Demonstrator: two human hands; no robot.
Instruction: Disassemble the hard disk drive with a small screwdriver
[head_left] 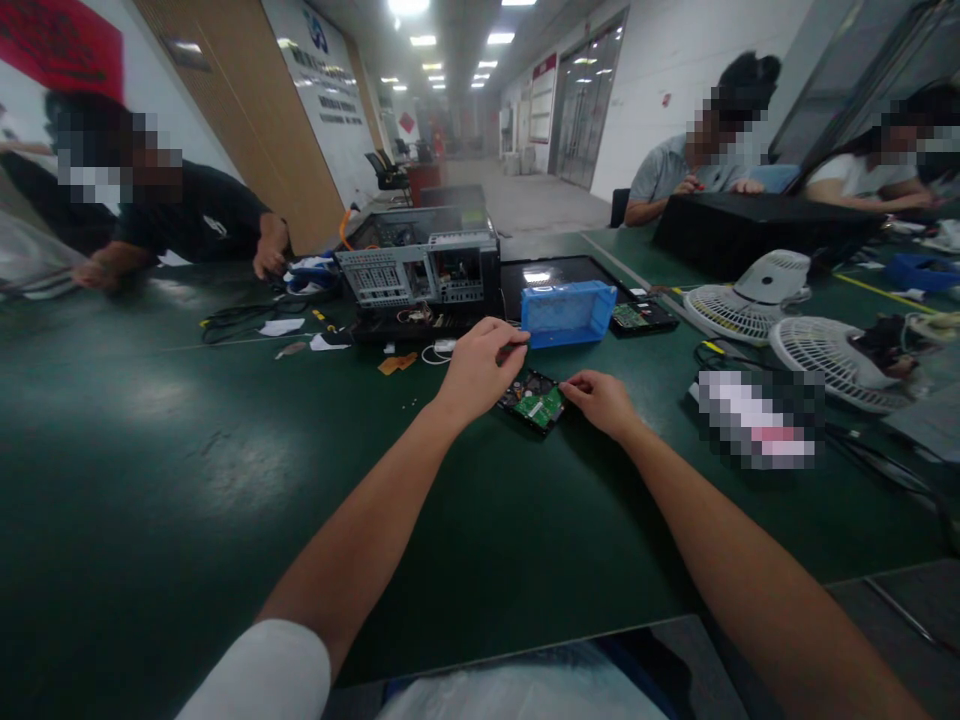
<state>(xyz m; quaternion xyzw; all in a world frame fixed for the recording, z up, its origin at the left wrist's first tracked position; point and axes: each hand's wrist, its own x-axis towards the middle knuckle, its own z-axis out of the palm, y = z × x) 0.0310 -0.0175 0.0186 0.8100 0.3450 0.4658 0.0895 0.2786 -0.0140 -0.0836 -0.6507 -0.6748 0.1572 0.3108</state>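
Note:
A hard drive lies on the green tabletop with its green circuit board facing up. My right hand has its thumb and forefinger closed at the drive's right corner. Over the drive's left end is my left hand, fingers pinched together close to the left edge of a blue plastic bin. Whatever that pinch holds, if anything, is too small to make out. The bin stands just behind the drive with its open side towards me.
An opened computer case stands behind my left hand. Another hard drive rests right of the bin. White fan parts and cables are on the right. Orange scraps lie left. Co-workers sit across the table on both sides.

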